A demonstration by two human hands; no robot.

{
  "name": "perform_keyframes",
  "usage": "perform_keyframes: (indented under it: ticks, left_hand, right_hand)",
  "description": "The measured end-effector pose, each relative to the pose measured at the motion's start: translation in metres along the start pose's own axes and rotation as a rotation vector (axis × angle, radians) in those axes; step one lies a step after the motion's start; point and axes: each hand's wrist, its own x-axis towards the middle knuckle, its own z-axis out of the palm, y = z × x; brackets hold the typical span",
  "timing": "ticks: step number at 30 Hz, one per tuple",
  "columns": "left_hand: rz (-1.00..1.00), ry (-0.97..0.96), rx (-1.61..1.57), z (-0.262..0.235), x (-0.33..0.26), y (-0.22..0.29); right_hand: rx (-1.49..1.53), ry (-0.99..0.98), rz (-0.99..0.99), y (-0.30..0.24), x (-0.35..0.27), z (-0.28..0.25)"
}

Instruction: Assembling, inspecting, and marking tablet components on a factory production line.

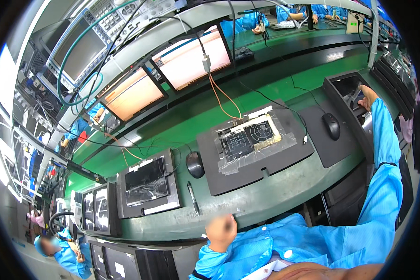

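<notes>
At the far right, my right hand reaches into a black foam tray. Its fingers are apart over a dark glossy panel in the tray's far compartment, and whether they touch it is unclear. My left hand is by the front edge of the green bench, in front of my body. Blur covers its fingers, so anything in them is hidden. A black pen lies beyond it. Mid-bench, a black foam board bears a taped fixture with a round black grille.
To the left, a dark tablet-like device rests on another foam board. Two mice sit either side of the middle board. Two lit monitors and hanging cables are behind. A co-worker is at lower left.
</notes>
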Motion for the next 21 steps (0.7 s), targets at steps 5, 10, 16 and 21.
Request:
perform_keyframes:
  ticks: [5,10,16,21]
  left_hand:
    - [0.019,-0.078,-0.042,0.005,0.008,-0.001]
    - [0.038,-0.071,0.063,0.000,-0.004,-0.010]
    - [0.060,-0.099,-0.008,0.004,0.007,-0.001]
    - [0.069,-0.111,0.019,0.005,-0.001,-0.008]
  right_hand:
    - [-0.356,-0.181,-0.268,0.019,0.033,-0.043]
    - [-0.165,-0.175,-0.055,-0.005,0.035,0.001]
    - [0.114,-0.117,0.100,-0.003,-0.030,-0.059]
    - [0.074,-0.264,-0.217,0.018,-0.034,-0.058]
